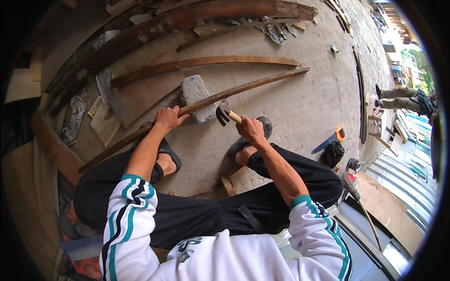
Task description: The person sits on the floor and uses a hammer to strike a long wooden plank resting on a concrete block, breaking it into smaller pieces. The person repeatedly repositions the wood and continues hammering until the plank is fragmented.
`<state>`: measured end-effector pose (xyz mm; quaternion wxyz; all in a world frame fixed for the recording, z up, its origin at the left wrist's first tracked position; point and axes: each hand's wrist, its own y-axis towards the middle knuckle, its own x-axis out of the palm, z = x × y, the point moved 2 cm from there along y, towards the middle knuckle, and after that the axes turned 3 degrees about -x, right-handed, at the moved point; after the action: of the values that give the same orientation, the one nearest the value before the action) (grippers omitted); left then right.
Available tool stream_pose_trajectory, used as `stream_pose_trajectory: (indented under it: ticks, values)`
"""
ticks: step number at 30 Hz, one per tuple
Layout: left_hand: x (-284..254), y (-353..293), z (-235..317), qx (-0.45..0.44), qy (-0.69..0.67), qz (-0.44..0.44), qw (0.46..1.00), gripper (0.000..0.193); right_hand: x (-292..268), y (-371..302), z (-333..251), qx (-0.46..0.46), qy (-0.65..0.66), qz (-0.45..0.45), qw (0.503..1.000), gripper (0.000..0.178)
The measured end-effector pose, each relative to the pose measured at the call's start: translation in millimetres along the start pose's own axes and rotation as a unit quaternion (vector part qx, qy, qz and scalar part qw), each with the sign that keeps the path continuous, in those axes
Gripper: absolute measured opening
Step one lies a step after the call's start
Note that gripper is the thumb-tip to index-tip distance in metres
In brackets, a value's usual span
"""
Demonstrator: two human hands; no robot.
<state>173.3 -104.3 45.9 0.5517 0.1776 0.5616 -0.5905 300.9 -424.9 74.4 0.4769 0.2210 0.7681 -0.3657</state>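
Observation:
A long, thin wooden strip runs slantwise in front of me, resting across a pale stone block. My left hand is closed around the strip, just left of the block. In my right hand is a claw hammer, gripped by its light wooden handle. Its dark head is to the right of the block, near the strip but apart from it. My feet, in black clogs, are on the floor on either side below the block.
Another wooden strip and a thick beam lie farther off. Boards and crumpled plastic crowd the left. On the right are a handsaw, a black bag and a power tool with a cord. A person stands at far right.

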Motion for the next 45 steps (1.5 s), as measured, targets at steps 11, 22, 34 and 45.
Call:
stream_pose_trajectory:
  ticks: [11,22,34,45]
  values:
    - [-1,5,7,0.017,0.005,0.011,1.0,0.061,6,2,30,0.044,-0.002,-0.019,0.999,0.026]
    - [5,5,-4,0.026,0.013,0.01,1.0,0.063,9,10,61,0.13,-0.005,-0.048,0.99,0.024]
    - [-6,4,-2,0.022,0.033,-0.015,0.999,0.064,-8,14,15,0.015,-0.018,-0.048,0.999,0.019]
    - [-2,11,-4,0.013,0.021,-0.033,0.999,0.07,-16,-8,19,-0.011,0.008,-0.022,1.0,0.037]
